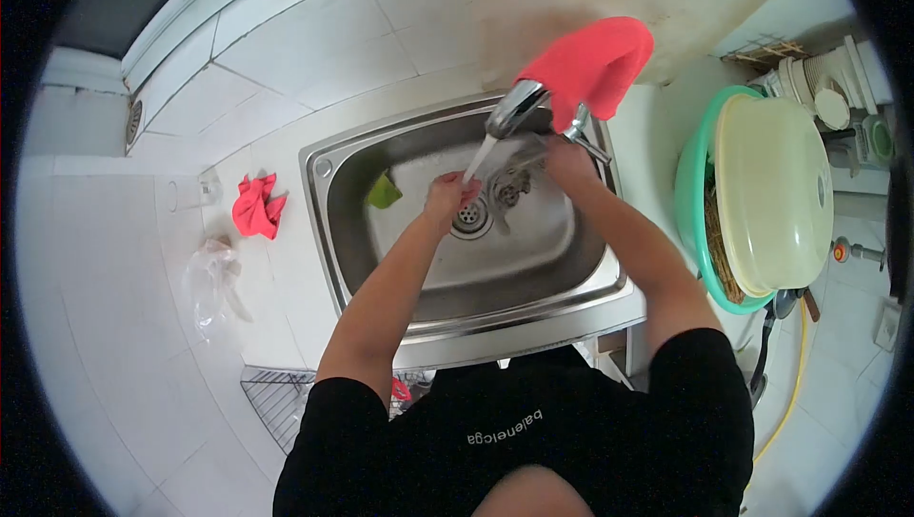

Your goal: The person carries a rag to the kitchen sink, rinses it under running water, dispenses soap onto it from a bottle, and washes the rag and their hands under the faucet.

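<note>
Water runs from the chrome faucet (515,109) into the steel sink (428,303). My left hand (447,195) is under the stream, fingers loosely curled and apart, with nothing visible in it. On the sink's right side, below the faucet lever (588,141), my right hand (568,161) appears closed on the edge of a clear plastic bag (526,157); its fingertips are partly hidden. The bag hangs over a dark, wet-looking clump (511,188) that I cannot make out. Near my left hand is the drain (469,219). A green sponge-like piece (385,191) lies at the sink's left wall.
A red cloth (595,60) drapes over the faucet. Left of the sink lie another red cloth (257,207), a clear cup (190,195) and a crumpled plastic bag (214,279). At right stands a green basin (687,184) under a cream lid (776,193).
</note>
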A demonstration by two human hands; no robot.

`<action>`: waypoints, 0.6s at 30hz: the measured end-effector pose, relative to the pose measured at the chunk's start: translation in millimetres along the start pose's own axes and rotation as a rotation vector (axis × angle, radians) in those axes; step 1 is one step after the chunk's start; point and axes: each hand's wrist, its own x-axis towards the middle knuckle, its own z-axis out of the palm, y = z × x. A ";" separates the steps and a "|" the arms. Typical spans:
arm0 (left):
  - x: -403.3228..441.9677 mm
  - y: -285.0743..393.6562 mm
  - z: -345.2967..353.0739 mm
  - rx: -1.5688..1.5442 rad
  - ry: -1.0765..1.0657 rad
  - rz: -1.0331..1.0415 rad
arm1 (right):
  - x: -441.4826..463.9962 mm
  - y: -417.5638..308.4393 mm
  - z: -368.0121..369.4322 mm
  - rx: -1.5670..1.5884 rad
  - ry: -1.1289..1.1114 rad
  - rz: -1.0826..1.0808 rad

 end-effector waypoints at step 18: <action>-33.4 -11.0 -33.4 0.051 -0.186 -0.053 | 31.4 -103.1 -28.6 1.929 -0.572 0.605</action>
